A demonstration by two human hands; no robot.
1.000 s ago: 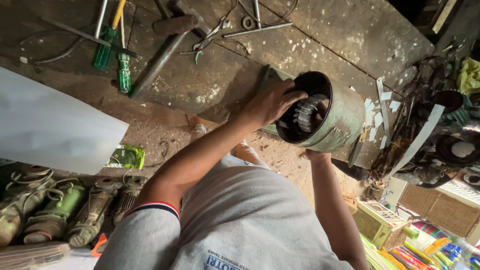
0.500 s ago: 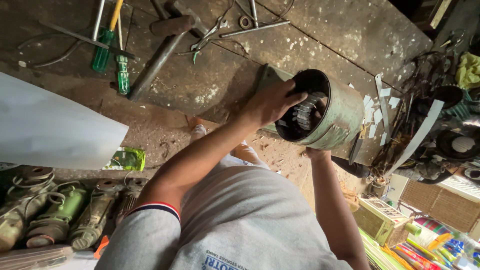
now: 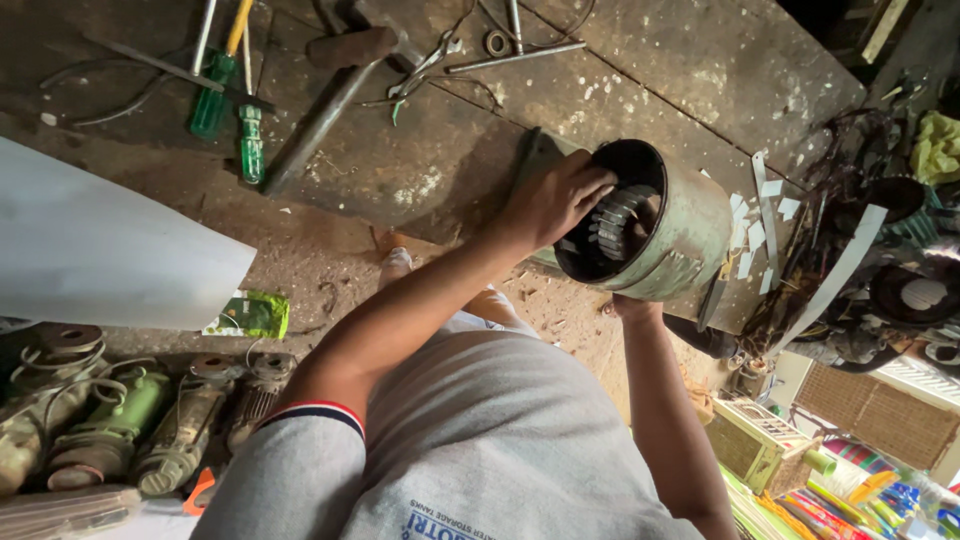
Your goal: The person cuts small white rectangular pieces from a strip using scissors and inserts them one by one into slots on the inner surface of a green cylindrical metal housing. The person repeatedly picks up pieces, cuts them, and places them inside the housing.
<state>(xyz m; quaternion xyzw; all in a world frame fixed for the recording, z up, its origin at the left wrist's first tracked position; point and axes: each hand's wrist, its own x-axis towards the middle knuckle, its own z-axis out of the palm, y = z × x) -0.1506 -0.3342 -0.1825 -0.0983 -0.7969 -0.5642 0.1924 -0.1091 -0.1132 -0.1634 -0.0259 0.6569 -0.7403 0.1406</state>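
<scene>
A worn green motor housing [image 3: 690, 235] lies on its side at the edge of a rough workbench [image 3: 420, 170], its open end facing me with slotted stator teeth [image 3: 620, 222] inside. My left hand [image 3: 555, 200] rests on the rim, fingers reaching into the opening. My right hand [image 3: 632, 308] is under the housing, mostly hidden, pressing against its underside.
Green-handled screwdrivers [image 3: 235, 115], a hammer [image 3: 335, 85], pliers and wire lie on the bench behind. A large white sheet [image 3: 100, 250] sits at left. Old motors [image 3: 110, 425] line the floor at lower left. Paper strips [image 3: 765, 215] and coils are at right.
My left hand has shifted slightly on the housing's rim, fingers deeper in the opening. The view has drifted a little; the housing stays in place.
</scene>
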